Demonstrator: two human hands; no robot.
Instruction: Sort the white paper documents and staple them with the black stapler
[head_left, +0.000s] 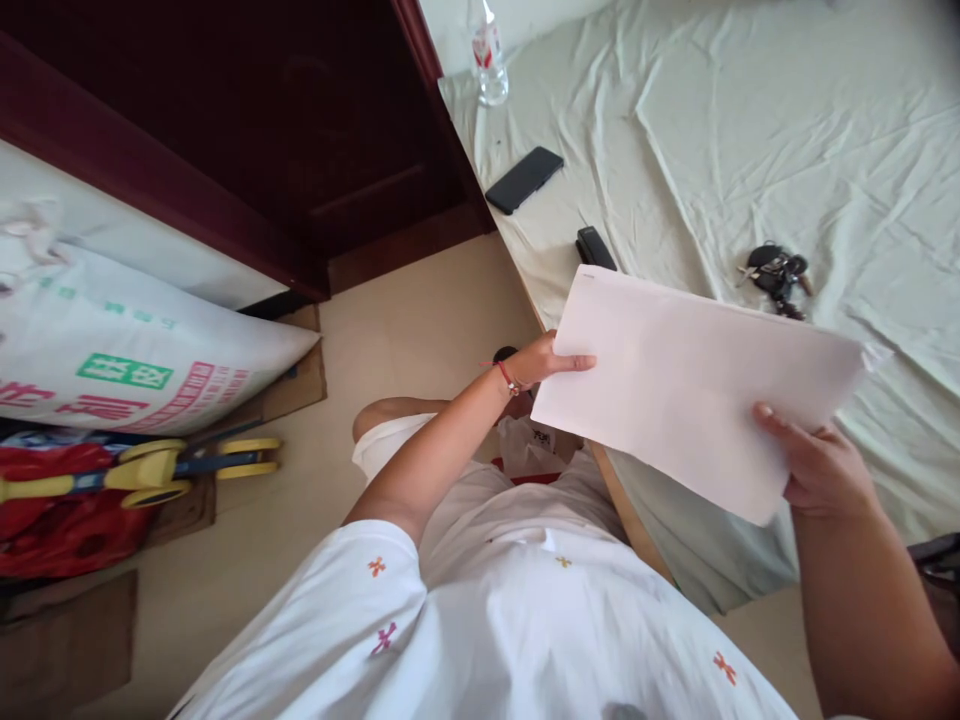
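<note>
A stack of white paper (675, 390) is held up in front of me, above the edge of the cloth-covered bed. A small staple-like mark shows at its upper left corner. My left hand (551, 362) grips the left edge, thumb on top and the other fingers underneath. On the right side my right hand (814, 455) pinches the sheets, its thumb lying on the upper face. Just beyond the paper's top left corner lies a black stapler (596, 248), partly covered by the sheets. A bunch of keys (780, 275) rests past the far edge.
On the pale green sheet (720, 150) lie a dark phone (525, 180) and a standing water bottle (490, 65). To the left, a big printed white sack (142, 340) sits by a yellow and blue wheeled toy (150, 472). A dark red door (247, 110) stands ahead.
</note>
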